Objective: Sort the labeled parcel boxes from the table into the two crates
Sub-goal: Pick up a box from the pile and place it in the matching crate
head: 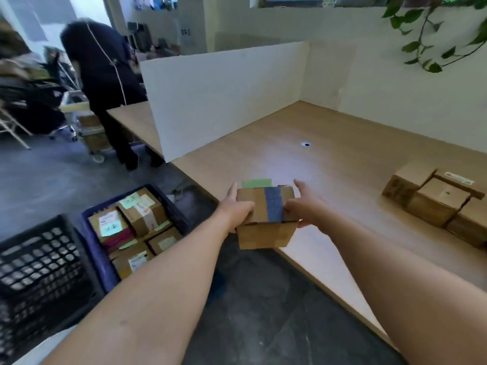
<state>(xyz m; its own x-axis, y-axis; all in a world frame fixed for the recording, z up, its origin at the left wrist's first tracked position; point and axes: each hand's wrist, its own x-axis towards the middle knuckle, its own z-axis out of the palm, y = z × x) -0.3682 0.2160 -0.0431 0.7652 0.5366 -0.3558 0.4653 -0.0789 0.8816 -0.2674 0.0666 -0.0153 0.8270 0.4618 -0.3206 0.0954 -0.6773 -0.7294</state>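
Got this parcel box lifted just over the near edge of the table, left hand and right hand both gripping its sides, I guess so I can check the green label before choosing the blue crate or black crate down left.

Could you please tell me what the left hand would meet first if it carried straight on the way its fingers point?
Probably the white upright partition board: the left hand, holding the brown blue-taped cardboard box, points across the wooden table toward it, though depth is unclear.
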